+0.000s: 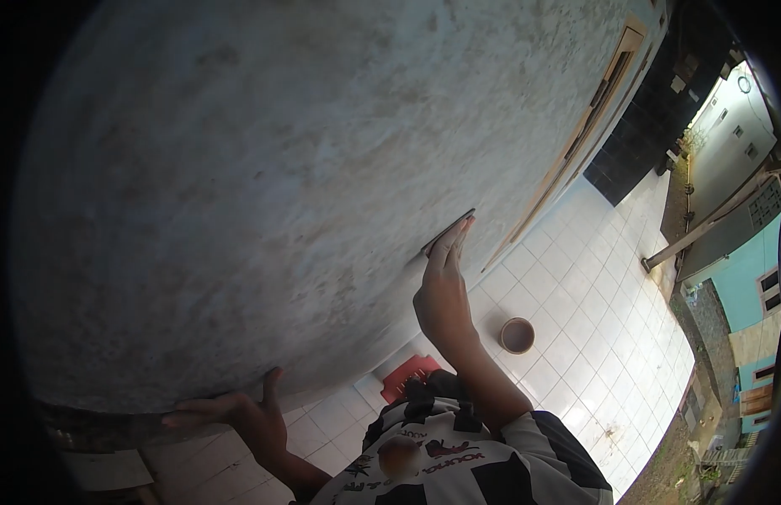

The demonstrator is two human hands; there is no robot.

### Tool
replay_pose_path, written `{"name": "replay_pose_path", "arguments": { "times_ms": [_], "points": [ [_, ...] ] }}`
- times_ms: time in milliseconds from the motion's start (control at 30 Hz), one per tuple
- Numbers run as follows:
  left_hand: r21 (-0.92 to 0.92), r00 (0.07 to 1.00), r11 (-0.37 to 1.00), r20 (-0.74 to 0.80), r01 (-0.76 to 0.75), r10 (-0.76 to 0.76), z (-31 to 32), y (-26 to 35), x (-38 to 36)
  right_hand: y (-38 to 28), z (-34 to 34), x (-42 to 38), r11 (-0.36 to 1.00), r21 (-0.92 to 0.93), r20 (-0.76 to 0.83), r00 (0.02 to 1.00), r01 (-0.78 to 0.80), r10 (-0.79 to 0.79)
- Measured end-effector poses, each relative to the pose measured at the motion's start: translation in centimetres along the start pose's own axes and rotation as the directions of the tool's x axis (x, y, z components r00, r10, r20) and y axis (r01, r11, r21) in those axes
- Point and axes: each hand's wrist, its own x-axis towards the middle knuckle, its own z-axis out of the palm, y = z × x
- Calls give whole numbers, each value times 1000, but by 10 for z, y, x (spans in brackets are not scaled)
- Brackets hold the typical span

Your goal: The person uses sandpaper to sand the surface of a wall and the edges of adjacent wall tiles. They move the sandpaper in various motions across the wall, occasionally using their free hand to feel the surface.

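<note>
A large, blotchy grey-white wall fills the upper left in the head view. My right hand presses a thin dark flat sheet against it, fingers laid straight along the back of the sheet. Only the sheet's edge shows beyond my fingers, so its kind stays unclear. Lower left, my left hand is spread against the bottom of the wall in this view, thumb apart from the fingers and nothing in it.
Below me a red plastic stool stands on the white tiled floor. A round tub sits on the tiles to its right. Farther along the wall is a wooden frame. A post rises at the floor's outer edge.
</note>
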Motion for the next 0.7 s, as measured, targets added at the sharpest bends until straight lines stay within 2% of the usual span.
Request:
{"name": "replay_pose_path", "arguments": {
  "times_ms": [33,67,133,167,267,367,400,433,467,500,533,567,600,633,667,700],
  "points": [
    [-4,1000,1000,-2,-4,4,-2,-2,-2,8,-8,12,979,131,91,986,-154,143],
    [6,1000,1000,3,-5,5,-4,-6,-3,27,-4,24,980,112,23,987,-163,162],
    [-12,1000,1000,28,10,-9,-3,-9,-2,41,-11,39,926,296,69,973,-232,222],
    [-18,1000,1000,22,4,-4,-4,-6,-2,39,-12,37,927,298,60,974,-227,220],
    [-52,1000,999,26,0,1,-11,14,-4,19,-16,19,951,233,195,968,-202,158],
    [77,1000,997,5,15,-15,-21,32,-7,42,-28,38,966,195,199,971,-171,132],
    [142,996,986,-9,85,-85,-24,42,-7,48,-44,60,850,290,434,852,-439,292],
    [199,988,968,-31,154,-151,-26,49,-7,52,-54,72,668,306,653,660,-679,372],
    [198,989,969,-32,150,-146,-24,43,-6,54,-45,64,667,309,650,662,-678,372],
    [62,987,985,2,162,-162,-20,29,-2,57,-26,50,817,322,436,841,-479,321],
    [-75,984,982,42,176,-174,-15,15,1,55,-13,38,928,266,202,956,-262,212],
    [-75,985,982,42,172,-169,-8,0,2,41,-17,30,931,268,215,957,-248,193],
    [-24,996,996,13,91,-91,-6,-4,3,48,-14,31,929,270,213,957,-254,199],
    [34,1000,999,-9,12,-12,-4,-10,2,56,-7,32,961,185,170,970,-204,173],
    [45,1000,999,-4,11,-10,-4,-16,1,63,-4,32,983,97,136,981,-155,142],
    [73,999,996,-2,53,-53,-12,-4,2,72,-7,43,932,239,148,959,-273,243]
  ]
}}
